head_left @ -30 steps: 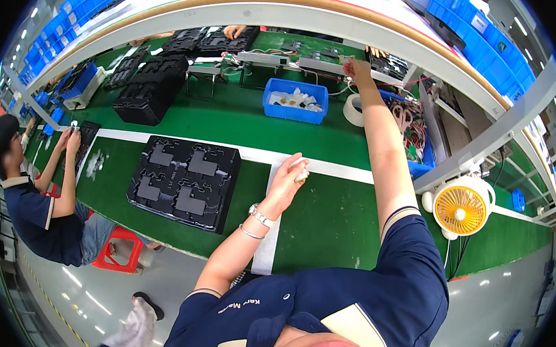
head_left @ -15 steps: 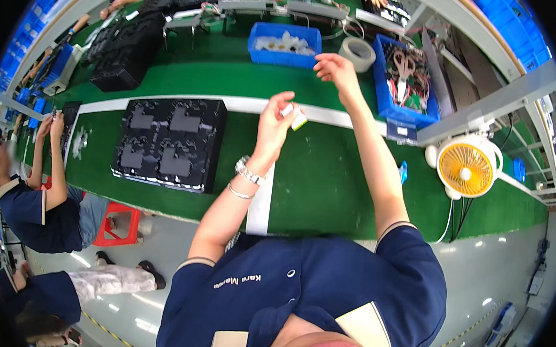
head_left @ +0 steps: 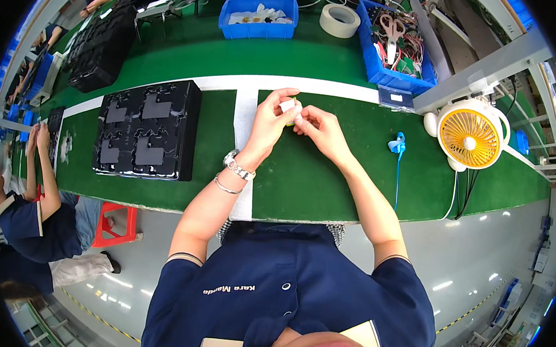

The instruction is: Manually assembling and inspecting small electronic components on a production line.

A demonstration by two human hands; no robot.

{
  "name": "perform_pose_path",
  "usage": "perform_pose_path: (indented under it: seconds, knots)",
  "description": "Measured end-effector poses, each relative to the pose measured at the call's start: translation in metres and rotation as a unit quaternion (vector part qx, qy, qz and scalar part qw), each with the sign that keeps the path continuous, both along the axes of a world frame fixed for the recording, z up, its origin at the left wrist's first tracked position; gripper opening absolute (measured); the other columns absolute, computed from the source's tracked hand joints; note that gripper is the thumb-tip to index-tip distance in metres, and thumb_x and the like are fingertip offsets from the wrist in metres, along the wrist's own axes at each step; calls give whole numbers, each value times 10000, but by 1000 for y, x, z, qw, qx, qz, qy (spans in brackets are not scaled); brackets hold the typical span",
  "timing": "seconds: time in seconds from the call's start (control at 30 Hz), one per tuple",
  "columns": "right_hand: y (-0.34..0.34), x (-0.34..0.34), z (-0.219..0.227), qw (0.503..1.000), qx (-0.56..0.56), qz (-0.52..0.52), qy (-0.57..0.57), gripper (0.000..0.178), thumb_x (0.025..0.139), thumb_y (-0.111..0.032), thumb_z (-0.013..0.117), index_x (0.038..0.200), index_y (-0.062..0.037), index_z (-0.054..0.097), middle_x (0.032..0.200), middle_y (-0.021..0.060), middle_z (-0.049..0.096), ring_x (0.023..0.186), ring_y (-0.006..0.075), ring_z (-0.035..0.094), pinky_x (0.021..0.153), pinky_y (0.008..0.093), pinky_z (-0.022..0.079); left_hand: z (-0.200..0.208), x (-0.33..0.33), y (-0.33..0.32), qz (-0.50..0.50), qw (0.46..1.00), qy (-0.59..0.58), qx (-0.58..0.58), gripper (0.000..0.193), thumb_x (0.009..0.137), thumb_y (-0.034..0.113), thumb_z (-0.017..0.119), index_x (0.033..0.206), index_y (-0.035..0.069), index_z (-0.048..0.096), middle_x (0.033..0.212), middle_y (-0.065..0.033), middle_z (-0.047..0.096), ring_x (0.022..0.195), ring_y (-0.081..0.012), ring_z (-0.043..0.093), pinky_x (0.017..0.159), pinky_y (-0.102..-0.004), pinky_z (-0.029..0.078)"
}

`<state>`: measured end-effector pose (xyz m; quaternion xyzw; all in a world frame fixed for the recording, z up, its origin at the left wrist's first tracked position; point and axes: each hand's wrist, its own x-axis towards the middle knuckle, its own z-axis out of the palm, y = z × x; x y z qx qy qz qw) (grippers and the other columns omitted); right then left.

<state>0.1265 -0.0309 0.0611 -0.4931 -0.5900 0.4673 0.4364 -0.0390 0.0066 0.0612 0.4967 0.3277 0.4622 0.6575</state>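
In front of me my left hand (head_left: 268,121) pinches a small white piece (head_left: 287,105) with a yellow-green edge. My right hand (head_left: 322,131) has come up against it, thumb and fingers pressed together at the piece; whatever is between those fingertips is hidden. Both hands are above the green table (head_left: 309,188), beside a white strip (head_left: 241,190) that runs toward me. To their left lies a black rectangular case (head_left: 131,126), with several grey angular patches on its top.
Beyond my hands are a blue bin (head_left: 259,31) of small clear bags, a tape roll (head_left: 340,19) and a blue bin (head_left: 401,83) holding scissors (head_left: 391,35) and wires. At right stand a yellow-and-white fan (head_left: 470,137) and a blue corded item (head_left: 397,144). A person (head_left: 43,213) works at left.
My right hand has come back from beside the far blue bin to meet my left hand at the small white piece. The whole view has shifted a little.
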Motion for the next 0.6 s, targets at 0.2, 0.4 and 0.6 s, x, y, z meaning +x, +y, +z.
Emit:
perform_pose_path:
  seconds: [0.2, 0.4, 0.6]
  knots:
    - [-6, -1, 15, 984, 93, -78, -128, 159, 915, -165, 692, 931, -7, 677, 705, 47, 647, 567, 91, 545, 538, 291, 444, -6, -23, -3, -7, 999, 49, -12, 361, 1000, 211, 629, 1318, 44, 590, 1220, -50, 651, 1064, -98, 600, 903, -264, 474]
    - [-7, 0, 14, 993, 49, -68, -79, 172, 927, -172, 681, 939, 0, 673, 702, 33, 637, 585, 75, 535, 551, 275, 432, -10, -31, -6, -16, 998, 40, -33, 261, 1008, 210, 620, 1209, 42, 621, 1135, -26, 673, 1016, -83, 612, 862, -251, 474]
    - [-5, 6, 11, 996, 16, -75, -36, 191, 945, -183, 665, 940, 8, 673, 715, 12, 640, 635, 50, 534, 578, 255, 421, -8, -32, -5, -42, 998, 56, -8, 231, 992, 189, 652, 1151, 23, 630, 1084, -31, 685, 999, -99, 631, 842, -259, 498]
